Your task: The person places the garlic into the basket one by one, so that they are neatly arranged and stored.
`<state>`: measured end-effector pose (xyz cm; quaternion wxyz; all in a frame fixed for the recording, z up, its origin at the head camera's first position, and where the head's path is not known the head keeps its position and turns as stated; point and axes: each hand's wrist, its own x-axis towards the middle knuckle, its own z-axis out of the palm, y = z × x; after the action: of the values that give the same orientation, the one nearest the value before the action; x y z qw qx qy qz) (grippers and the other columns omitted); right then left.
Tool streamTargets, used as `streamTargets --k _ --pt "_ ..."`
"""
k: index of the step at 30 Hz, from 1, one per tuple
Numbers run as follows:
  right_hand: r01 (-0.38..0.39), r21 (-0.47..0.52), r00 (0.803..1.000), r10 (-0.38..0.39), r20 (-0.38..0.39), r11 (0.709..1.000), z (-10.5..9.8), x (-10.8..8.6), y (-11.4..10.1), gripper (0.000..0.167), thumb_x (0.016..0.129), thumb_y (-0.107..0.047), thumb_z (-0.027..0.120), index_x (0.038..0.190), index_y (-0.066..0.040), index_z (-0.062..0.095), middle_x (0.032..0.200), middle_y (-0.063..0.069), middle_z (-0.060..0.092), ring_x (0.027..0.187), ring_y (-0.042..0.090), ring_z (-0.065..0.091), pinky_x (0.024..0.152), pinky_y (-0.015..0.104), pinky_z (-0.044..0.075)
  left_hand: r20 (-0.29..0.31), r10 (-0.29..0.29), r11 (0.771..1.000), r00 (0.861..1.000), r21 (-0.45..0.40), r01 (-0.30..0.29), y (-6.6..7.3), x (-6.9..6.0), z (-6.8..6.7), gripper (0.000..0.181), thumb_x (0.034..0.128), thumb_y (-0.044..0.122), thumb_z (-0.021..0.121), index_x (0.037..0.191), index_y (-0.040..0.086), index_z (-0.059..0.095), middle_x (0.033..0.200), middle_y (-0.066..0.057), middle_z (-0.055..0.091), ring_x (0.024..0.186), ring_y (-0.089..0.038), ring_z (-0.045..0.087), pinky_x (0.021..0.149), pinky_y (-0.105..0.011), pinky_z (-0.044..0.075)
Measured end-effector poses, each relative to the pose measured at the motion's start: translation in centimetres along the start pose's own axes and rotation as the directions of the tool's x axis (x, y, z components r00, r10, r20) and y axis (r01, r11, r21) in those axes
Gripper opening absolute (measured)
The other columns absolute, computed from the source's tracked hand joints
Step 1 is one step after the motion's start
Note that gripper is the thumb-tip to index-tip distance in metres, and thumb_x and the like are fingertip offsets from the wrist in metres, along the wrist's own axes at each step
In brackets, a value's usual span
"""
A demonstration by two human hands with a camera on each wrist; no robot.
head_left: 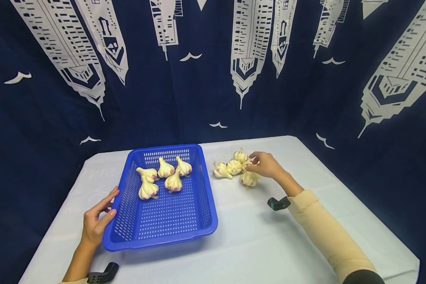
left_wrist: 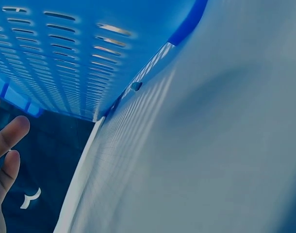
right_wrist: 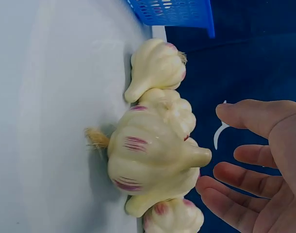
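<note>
In the head view, a blue plastic basket holds several garlic bulbs towards its far end. My left hand is at the basket's left rim, fingertips and thumb touching it, not wrapped round it. The left wrist view shows the basket's slotted wall close beside the fingers. Right of the basket lies a cluster of several garlic bulbs. My right hand is over the cluster's right side, partly hiding one bulb. In the right wrist view, its spread fingers stand beside a garlic bulb, with nothing between them.
A white cloth covers the table. Behind it hangs a dark blue curtain with white buildings and birds. Each wrist wears a black device, one of them the right wrist device.
</note>
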<state>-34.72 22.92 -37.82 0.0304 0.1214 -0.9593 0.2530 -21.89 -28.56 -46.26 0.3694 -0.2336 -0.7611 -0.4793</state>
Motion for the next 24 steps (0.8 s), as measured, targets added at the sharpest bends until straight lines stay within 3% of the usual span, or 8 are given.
streamTargets --k 10,17,24 --pt "-0.010 0.019 1.000 0.011 -0.010 1.000 0.9 -1.0 1.4 0.048 0.083 -0.022 0.078 0.119 0.007 0.064 0.091 0.013 0.066 0.076 0.023 0.059 0.066 0.036 0.049 0.027 -0.065 0.998 0.998 0.007 0.065 0.4 -0.1 -0.3 0.046 0.0818 -0.001 0.054 0.126 -0.006 0.063 0.136 0.000 0.060 0.082 -0.004 0.062 0.070 -0.017 0.040" --pt "-0.014 0.028 1.000 0.015 -0.027 1.000 1.9 -1.3 1.9 0.053 0.081 -0.027 0.080 0.116 0.009 0.064 0.094 0.016 0.067 0.082 0.028 0.062 0.070 0.040 0.050 0.001 -0.007 1.000 1.000 0.004 0.007 0.0 -0.1 0.0 0.045 0.0792 -0.005 0.053 0.122 -0.013 0.062 0.134 -0.004 0.060 0.082 -0.003 0.061 0.069 -0.016 0.039" --pt "-0.013 0.025 1.000 0.013 -0.018 1.000 2.7 -1.5 2.4 0.059 0.078 -0.033 0.083 0.114 0.010 0.064 0.092 0.017 0.069 0.080 0.027 0.064 0.067 0.039 0.052 -0.003 -0.014 1.000 1.000 0.016 0.014 -0.1 -0.1 0.0 0.045 0.0780 -0.006 0.052 0.121 -0.015 0.062 0.134 -0.004 0.060 0.081 -0.001 0.061 0.068 -0.017 0.040"
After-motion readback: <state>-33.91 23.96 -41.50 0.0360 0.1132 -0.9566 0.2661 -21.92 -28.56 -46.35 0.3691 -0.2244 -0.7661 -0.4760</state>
